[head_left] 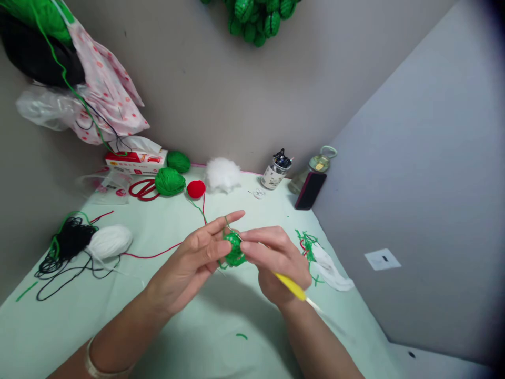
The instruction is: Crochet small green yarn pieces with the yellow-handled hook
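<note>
Between my hands, above the middle of the table, is a small round green crochet piece point(235, 249). My left hand point(205, 250) pinches its left side, with the index finger stretched out and green yarn looped over it. In my right hand point(278, 258) is a crochet hook with a yellow handle point(291, 286), its metal tip reaching the piece's upper edge. My right fingertips are close against the piece's right side. Green yarn trails from the back of the table toward my left hand. Just where the hook tip enters the stitches is too small to tell.
Green yarn balls point(170, 181), a red yarn ball point(196, 189), red-handled scissors point(144, 190) and white stuffing point(223, 175) lie at the back. White yarn point(110, 240) and black yarn point(74, 239) lie left. A phone point(311, 190) leans right; green scraps point(308, 245) lie nearer.
</note>
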Action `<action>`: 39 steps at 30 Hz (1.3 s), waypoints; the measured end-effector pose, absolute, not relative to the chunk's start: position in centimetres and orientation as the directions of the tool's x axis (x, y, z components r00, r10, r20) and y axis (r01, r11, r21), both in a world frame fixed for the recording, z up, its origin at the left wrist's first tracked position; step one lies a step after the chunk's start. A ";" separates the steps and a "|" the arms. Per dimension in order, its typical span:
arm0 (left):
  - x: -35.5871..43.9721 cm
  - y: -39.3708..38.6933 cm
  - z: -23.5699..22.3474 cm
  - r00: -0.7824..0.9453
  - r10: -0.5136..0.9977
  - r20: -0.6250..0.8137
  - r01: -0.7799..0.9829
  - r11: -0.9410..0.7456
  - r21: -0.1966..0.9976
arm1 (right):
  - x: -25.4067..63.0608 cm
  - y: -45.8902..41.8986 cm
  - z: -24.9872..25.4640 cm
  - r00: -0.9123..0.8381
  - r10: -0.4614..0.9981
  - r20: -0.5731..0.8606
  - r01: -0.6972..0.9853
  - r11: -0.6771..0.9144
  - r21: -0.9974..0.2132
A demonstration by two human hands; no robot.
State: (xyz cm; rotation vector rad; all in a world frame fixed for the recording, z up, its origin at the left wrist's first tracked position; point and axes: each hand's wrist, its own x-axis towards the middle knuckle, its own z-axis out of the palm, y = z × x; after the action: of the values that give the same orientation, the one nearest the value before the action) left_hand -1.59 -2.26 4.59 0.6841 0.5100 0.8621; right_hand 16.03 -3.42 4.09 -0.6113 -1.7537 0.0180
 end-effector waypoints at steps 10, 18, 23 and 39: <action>-2.8 -1.7 5.2 0.434 0.898 -0.075 -0.432 0.280 0.857 | 16.8 -3.3 5.4 -0.026 0.722 0.692 0.031 0.692 -0.721; -3.5 -1.0 5.2 0.526 0.848 -0.068 -0.350 0.288 0.891 | 17.3 -2.5 5.9 -0.002 0.901 0.434 -0.227 0.422 -0.878; -3.2 -1.2 5.2 0.582 0.808 -0.095 -0.400 0.386 0.831 | 17.1 -2.3 6.2 -0.023 0.920 0.392 -0.286 0.370 -0.884; -2.1 -1.8 4.7 0.401 0.914 -0.062 -0.333 0.209 0.919 | 16.0 -2.9 4.8 -0.051 0.770 0.636 0.119 0.637 -0.761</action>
State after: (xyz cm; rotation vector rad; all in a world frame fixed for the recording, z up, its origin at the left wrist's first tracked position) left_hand -2.12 -1.84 4.71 0.9960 0.7198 0.9802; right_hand 15.96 -2.87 4.82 -0.7634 -1.5573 0.6228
